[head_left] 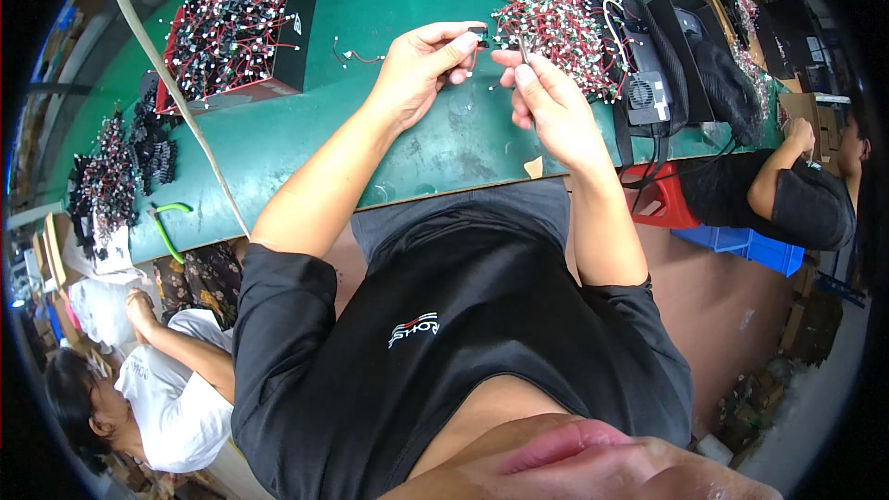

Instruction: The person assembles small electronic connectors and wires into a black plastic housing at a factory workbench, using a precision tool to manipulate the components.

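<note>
Over the green table (407, 162), my left hand (426, 69) pinches a small black part (479, 35) between thumb and fingertips; a short red wire hangs from it. Facing it a little to the right, my right hand (548, 100) is closed around a slim dark metal tool (524, 49), perhaps tweezers; most of it is hidden by the fingers. A small gap separates the two hands. Just beyond my right hand lies a heap of red and black wires with white connectors (551, 26). To the left of my left hand are a few loose wires (361, 57).
A black box (289, 51) heaped with wired parts stands at the back left. Green-handled pliers (169, 230) lie at the left edge, near another wire pile (106, 176). A black bag (639, 60) sits right of the heap. One person sits at each side.
</note>
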Demonstrator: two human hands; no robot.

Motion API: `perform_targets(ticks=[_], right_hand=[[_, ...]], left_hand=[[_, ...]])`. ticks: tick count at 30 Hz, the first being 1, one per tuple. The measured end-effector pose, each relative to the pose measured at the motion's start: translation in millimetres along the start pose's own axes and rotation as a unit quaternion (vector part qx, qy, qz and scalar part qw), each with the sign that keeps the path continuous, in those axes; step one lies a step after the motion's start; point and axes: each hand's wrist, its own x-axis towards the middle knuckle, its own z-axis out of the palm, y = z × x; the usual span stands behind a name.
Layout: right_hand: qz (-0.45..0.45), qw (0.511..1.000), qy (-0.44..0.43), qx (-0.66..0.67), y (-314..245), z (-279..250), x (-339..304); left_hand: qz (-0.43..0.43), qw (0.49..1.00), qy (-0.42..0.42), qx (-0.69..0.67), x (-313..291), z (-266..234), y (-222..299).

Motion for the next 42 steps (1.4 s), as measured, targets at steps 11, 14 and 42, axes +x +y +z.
perform_targets(ticks=[11,14,42], right_hand=[[0.021,0.999,-0.005,-0.047,-7,7,0],[0.057,0.998,-0.009,0.019,-7,7,0],[-0.094,0.947,0.067,-0.299,2,14,6]], left_hand=[[-0.019,0.999,0.036,0.006,-1,5,1],[0.018,0.997,0.034,0.066,-2,5,0],[0.167,0.932,0.027,0.321,-5,9,-5]])
